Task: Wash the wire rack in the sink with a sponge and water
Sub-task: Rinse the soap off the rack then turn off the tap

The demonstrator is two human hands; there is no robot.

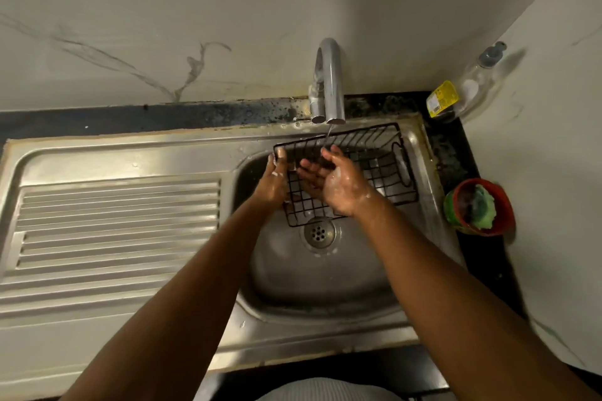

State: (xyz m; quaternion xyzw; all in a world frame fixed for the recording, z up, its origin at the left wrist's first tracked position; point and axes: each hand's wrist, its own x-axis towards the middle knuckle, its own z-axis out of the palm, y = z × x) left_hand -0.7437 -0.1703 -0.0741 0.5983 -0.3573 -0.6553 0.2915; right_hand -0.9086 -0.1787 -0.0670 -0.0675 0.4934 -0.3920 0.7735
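Head view: the wire rack (374, 169) leans in the sink (325, 286) under the running tap (329, 81). The left hand (275, 177) grips its left edge. The right hand (335, 182), soapy, lies open under the stream and holds nothing. Suds could loosen that grip, so the rack may slide. Steel drainboard (117, 221), dark worktop (452, 153), marbled wall (163, 26), dim light.

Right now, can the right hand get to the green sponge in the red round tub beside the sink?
Probably yes. The right hand is open and empty, and the green sponge lies uncovered in the red round tub on that same side, nothing between them.
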